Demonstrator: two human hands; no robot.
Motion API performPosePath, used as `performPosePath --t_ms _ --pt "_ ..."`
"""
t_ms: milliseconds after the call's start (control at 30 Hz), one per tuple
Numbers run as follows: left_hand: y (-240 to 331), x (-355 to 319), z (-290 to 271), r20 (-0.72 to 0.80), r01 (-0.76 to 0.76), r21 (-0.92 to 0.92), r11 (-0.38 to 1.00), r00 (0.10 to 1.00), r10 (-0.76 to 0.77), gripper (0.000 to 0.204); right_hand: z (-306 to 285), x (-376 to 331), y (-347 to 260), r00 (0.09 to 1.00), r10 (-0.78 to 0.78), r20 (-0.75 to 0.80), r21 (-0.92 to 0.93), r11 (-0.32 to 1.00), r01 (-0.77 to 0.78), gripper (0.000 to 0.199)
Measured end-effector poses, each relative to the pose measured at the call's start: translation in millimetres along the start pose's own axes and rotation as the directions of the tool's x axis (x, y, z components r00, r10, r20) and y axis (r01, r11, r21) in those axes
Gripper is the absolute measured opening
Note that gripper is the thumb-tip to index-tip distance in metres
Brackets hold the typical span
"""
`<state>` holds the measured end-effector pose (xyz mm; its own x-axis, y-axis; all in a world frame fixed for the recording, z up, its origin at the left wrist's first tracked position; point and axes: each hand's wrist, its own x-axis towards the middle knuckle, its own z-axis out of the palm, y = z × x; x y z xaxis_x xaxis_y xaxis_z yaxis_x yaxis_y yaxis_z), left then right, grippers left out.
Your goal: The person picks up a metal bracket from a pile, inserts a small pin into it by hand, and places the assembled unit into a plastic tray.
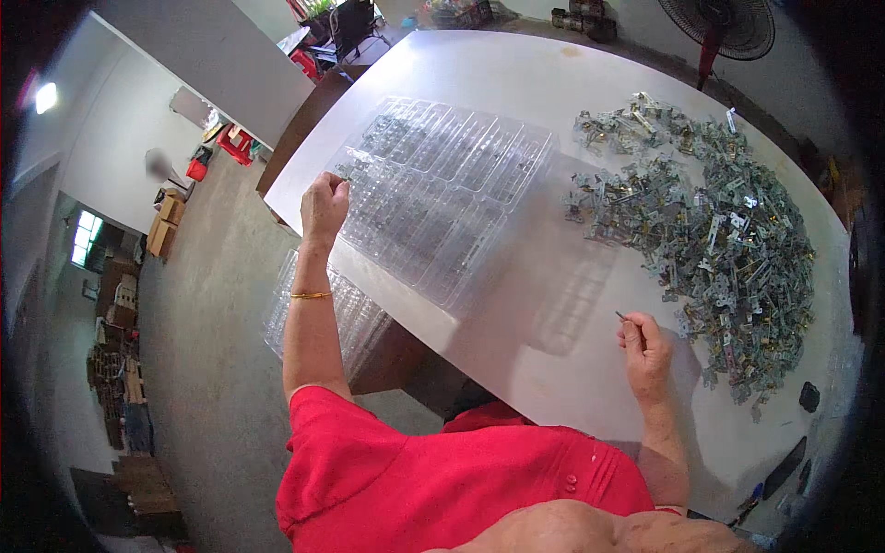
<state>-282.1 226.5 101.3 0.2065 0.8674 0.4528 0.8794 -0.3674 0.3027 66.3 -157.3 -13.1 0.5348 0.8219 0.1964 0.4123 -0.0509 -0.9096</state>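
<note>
My left hand [324, 210] is closed in a pinch at the left edge of a stack of clear plastic trays [449, 189]. What its fingertips hold, if anything, is too small to make out. The trays have long compartments, and small grey metal parts show inside some of them. Over the table to the right, my right hand [648, 355] pinches a small thin metal part [621, 316], whose tip pokes out past the fingers. Just beyond that hand lies a large loose heap of small metal brackets [728, 249], silvery with some brass-coloured bits.
Everything rests on a white table [516, 69] with a curved-looking edge. More clear trays [346, 309] are stacked below its left side. A black object [809, 397] and a blue-handled tool [756, 493] lie at the right. A fan [719, 28] stands behind the table.
</note>
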Motion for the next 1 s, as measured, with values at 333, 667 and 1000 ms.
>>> performPosePath --t_ms 333,667,1000 --pt "-4 6 12 0.097 -0.038 0.148 0.988 0.995 0.024 0.021 0 0 0 1.000 0.023 -0.007 0.009 1.000 -0.023 0.008" --pt "-9 14 15 0.195 -0.005 0.175 0.984 0.980 -0.030 0.022 -1 -2 1 0.999 0.033 0.008 -0.001 0.999 -0.033 0.010" --pt "-18 14 12 0.197 -0.136 0.227 0.964 0.976 0.091 0.023 0 -1 2 0.999 0.017 -0.051 0.017 1.000 -0.016 0.007"
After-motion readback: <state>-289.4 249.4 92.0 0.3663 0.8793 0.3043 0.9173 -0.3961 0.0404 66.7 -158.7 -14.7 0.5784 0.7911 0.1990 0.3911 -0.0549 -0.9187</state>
